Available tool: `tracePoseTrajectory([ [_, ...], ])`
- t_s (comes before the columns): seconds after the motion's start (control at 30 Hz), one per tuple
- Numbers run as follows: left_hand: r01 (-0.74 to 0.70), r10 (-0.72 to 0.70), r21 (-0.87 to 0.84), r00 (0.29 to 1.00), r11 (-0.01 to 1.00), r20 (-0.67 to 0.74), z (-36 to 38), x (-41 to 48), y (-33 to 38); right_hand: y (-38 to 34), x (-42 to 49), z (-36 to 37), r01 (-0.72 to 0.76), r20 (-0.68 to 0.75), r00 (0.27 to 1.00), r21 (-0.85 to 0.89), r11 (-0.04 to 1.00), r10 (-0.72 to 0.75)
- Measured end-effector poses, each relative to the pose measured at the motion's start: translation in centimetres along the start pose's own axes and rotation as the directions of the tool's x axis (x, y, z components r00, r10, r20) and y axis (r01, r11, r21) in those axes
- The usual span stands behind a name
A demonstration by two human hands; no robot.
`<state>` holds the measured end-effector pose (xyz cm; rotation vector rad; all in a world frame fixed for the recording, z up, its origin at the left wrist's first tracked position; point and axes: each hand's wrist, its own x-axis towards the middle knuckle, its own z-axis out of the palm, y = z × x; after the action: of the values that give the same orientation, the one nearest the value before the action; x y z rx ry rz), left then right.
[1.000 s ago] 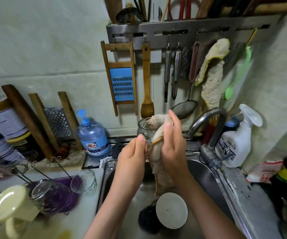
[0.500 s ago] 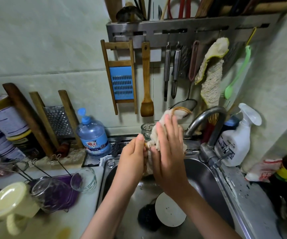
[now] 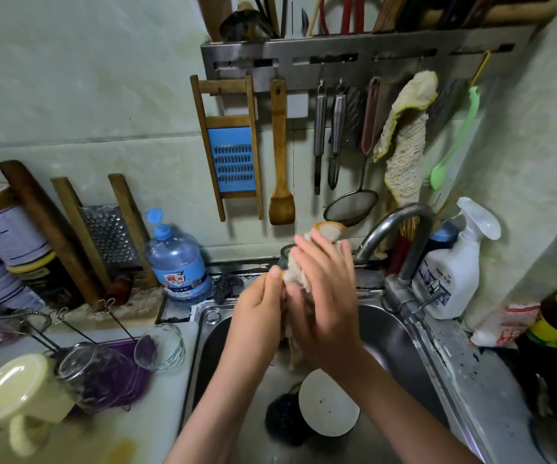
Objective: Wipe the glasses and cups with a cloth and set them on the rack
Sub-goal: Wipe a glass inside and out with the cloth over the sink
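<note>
the glass (image 3: 285, 255) was held above the sink (image 3: 401, 343), mostly wrapped in the cloth (image 3: 329, 229). the left hand (image 3: 260, 306) gripped it from the side, thumb on the cloth; the right hand (image 3: 324, 296) pressed the cloth against it with nearly straight fingers. a bowl (image 3: 329, 401) lay in the sink, a tumbler (image 3: 160, 346) on the desk (image 3: 156, 413) to the left

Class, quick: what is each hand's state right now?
Left hand: grips the glass, mostly hidden under the cloth.
Right hand: open, pressing the cloth against it.
</note>
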<state>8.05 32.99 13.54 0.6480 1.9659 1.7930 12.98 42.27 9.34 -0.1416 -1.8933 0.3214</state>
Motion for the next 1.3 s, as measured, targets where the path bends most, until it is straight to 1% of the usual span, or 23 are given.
tracePoseTrajectory([
  [0.07, 0.047, -0.046, -0.061, 0.999, 0.997, 0.027, 0.0, 0.1, 0.0, 1.0, -0.5, -0.4, 0.06, 0.067, 0.996, -0.002, 0.998, -0.06],
  [0.1, 0.042, -0.04, -0.048, 0.998, 0.998, 0.047, 0.1, 0.0, 0.0, 1.4, -0.5, -0.4, 0.001, 0.057, 0.998, 0.044, 0.999, -0.004],
  [0.17, 0.029, -0.029, 0.004, 0.997, 1.0, 0.074, 0.3, -0.2, 0.4, 1.3, 0.2, -0.4, -0.243, -0.008, 0.968, 0.239, 0.94, 0.252],
  [0.2, 0.024, -0.025, 0.001, 0.996, 1.0, 0.085, 0.4, -0.1, 0.6, 1.0, 0.8, -0.4, -0.387, -0.005, 0.91, 0.353, 0.852, 0.415],
  [0.27, 0.091, -0.084, -0.066, 0.991, 0.994, 0.107, 0.3, 0.2, 0.6, 0.7, 2.3, -0.7, -0.644, 0.096, 0.689, 0.536, 0.546, 0.718],
  [0.3, 0.144, -0.128, -0.11, 0.982, 0.983, 0.136, 0.2, 0.3, 0.8, 1.3, 2.9, -0.8, -0.753, 0.191, 0.515, 0.566, 0.335, 0.836],
  [0.37, 0.214, -0.177, -0.187, 0.964, 0.959, 0.199, -0.2, 0.3, 0.8, 3.1, 3.9, -1.2, -0.851, 0.478, 0.175, 0.513, -0.112, 0.861],
  [0.4, 0.239, -0.19, -0.218, 0.956, 0.946, 0.223, -0.3, 0.3, 0.9, 3.5, 4.3, -1.5, -0.851, 0.607, 0.083, 0.456, -0.261, 0.79],
  [0.43, 0.272, -0.211, -0.247, 0.945, 0.93, 0.248, -0.5, 0.3, 1.0, 3.4, 4.5, -1.8, -0.827, 0.689, 0.057, 0.438, -0.352, 0.722],
  [0.53, 0.369, -0.268, -0.367, 0.916, 0.854, 0.298, -1.1, 1.0, 1.1, 2.7, 4.2, -1.6, -0.708, 0.74, 0.175, 0.553, -0.439, 0.65],
  [0.57, 0.408, -0.3, -0.412, 0.904, 0.815, 0.304, -1.3, 1.3, 1.0, 2.3, 3.9, -1.3, -0.692, 0.715, 0.212, 0.591, -0.414, 0.666],
  [0.63, 0.481, -0.363, -0.498, 0.875, 0.721, 0.319, -1.8, 1.7, 0.8, 1.6, 3.0, -0.9, -0.778, 0.542, 0.302, 0.616, -0.126, 0.784],
  [0.67, 0.502, -0.383, -0.53, 0.865, 0.684, 0.324, -1.9, 1.9, 0.7, 1.1, 2.4, -0.7, -0.811, 0.412, 0.4, 0.575, 0.107, 0.819],
  [0.73, 0.499, -0.399, -0.568, 0.866, 0.654, 0.301, -1.8, 2.0, 0.7, -1.0, 1.1, -0.6, -0.72, 0.173, 0.643, 0.466, 0.514, 0.746],
  [0.8, 0.436, -0.37, -0.577, 0.899, 0.69, 0.236, -1.4, 2.1, 1.0, -2.4, -0.3, -0.3, -0.562, 0.069, 0.819, 0.297, 0.772, 0.57],
  [0.87, 0.359, -0.312, -0.528, 0.933, 0.77, 0.18, -0.8, 2.1, 1.1, -2.1, -1.4, 0.5, -0.449, 0.066, 0.893, 0.193, 0.872, 0.445],
  [0.97, 0.313, -0.259, -0.406, 0.948, 0.859, 0.184, -0.5, 1.7, 1.1, -1.2, -0.9, 0.5, -0.509, 0.068, 0.856, 0.293, 0.809, 0.513],
  [1.03, 0.292, -0.239, -0.346, 0.953, 0.892, 0.188, -0.7, 1.5, 1.4, -1.0, 0.1, 0.0, -0.587, 0.077, 0.775, 0.459, 0.667, 0.628],
  [1.07, 0.288, -0.234, -0.332, 0.953, 0.898, 0.194, -0.8, 1.4, 1.6, -0.3, 0.4, 0.1, -0.653, 0.116, 0.689, 0.526, 0.544, 0.715],
  [1.13, 0.291, -0.229, -0.348, 0.951, 0.892, 0.207, -0.7, 1.1, 1.7, 1.3, 1.6, 0.3, -0.727, 0.279, 0.432, 0.671, 0.147, 0.858],
  [1.2, 0.271, -0.206, -0.378, 0.957, 0.885, 0.204, -0.4, 0.7, 1.5, 1.6, 2.8, 0.3, -0.63, 0.495, 0.2, 0.725, -0.276, 0.845],
  [1.23, 0.241, -0.178, -0.38, 0.965, 0.893, 0.192, -0.2, 0.6, 1.3, 1.1, 3.3, 0.0, -0.583, 0.57, 0.121, 0.703, -0.407, 0.812],
  [1.3, 0.157, -0.11, -0.355, 0.983, 0.922, 0.148, 0.4, 0.0, 0.9, 0.6, 3.8, -0.5, -0.523, 0.672, 0.106, 0.665, -0.533, 0.733],
])
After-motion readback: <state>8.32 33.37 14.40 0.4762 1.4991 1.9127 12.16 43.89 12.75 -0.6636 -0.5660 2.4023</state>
